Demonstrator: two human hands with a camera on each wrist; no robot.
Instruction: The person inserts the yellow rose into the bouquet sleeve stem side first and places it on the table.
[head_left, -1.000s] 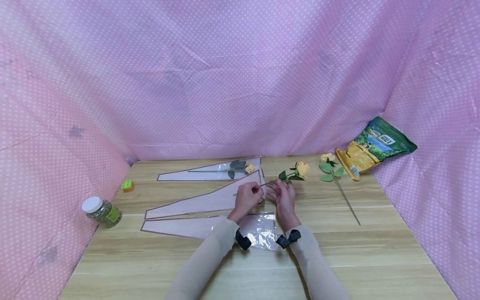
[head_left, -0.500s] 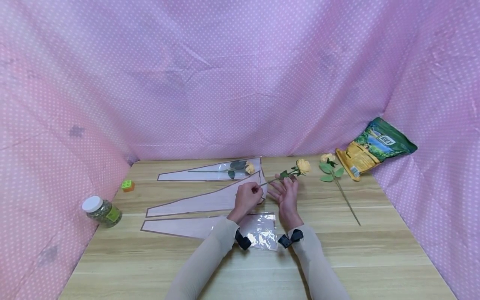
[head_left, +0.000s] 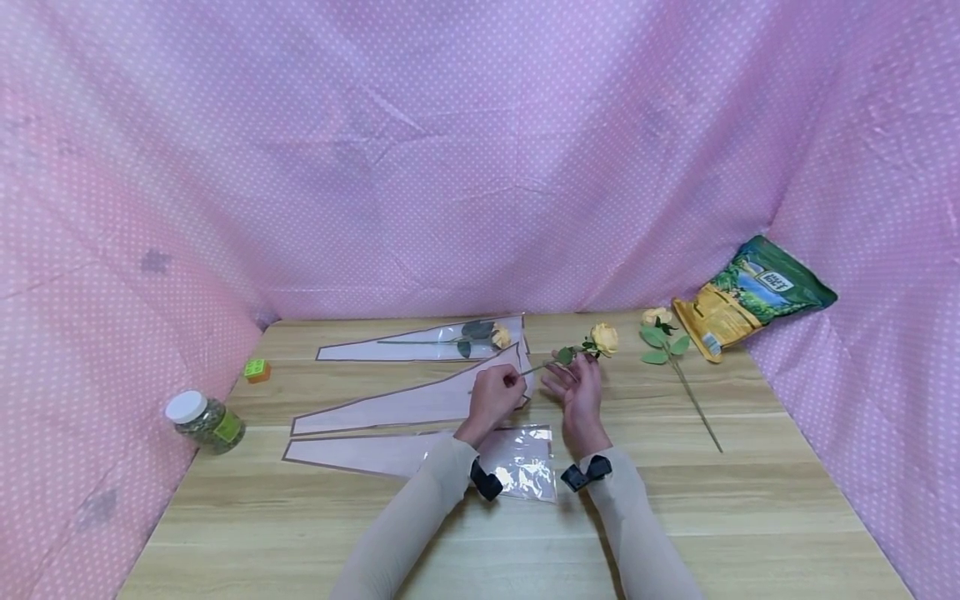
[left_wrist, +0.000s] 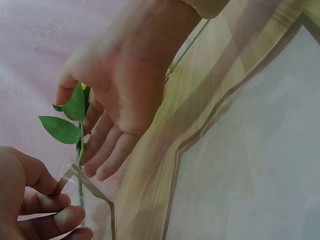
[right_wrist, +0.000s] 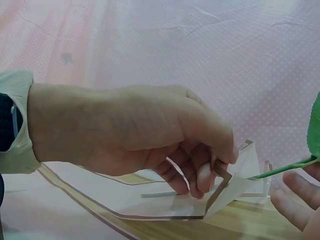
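My left hand (head_left: 497, 398) pinches the top edge of the middle flower sleeve (head_left: 405, 404), a tapered white wrapper with a brown border, and lifts its mouth. A pale yellow artificial rose (head_left: 603, 338) points right, its stem running into that mouth. In the right wrist view the green stem (right_wrist: 275, 172) enters the sleeve, and its lower end shows past the left fingers. My right hand (head_left: 581, 396) holds the rose just below the bloom, between thumb and forefinger, other fingers spread. In the left wrist view green leaves (left_wrist: 62, 130) stand beside the right thumb; the bloom is mostly hidden.
Behind lies a sleeve (head_left: 352, 351) with a rose (head_left: 500, 336) on or in it; another sleeve (head_left: 345, 455) lies in front. At right are a loose rose (head_left: 686, 383) and a green-gold bag (head_left: 757, 292). A lidded jar (head_left: 210, 425) and toy block (head_left: 257, 371) sit left.
My right hand has shifted a little rightward along the stem, closer to the bloom. The rose has tilted slightly up, then down again. My left hand stays at the sleeve's edge.
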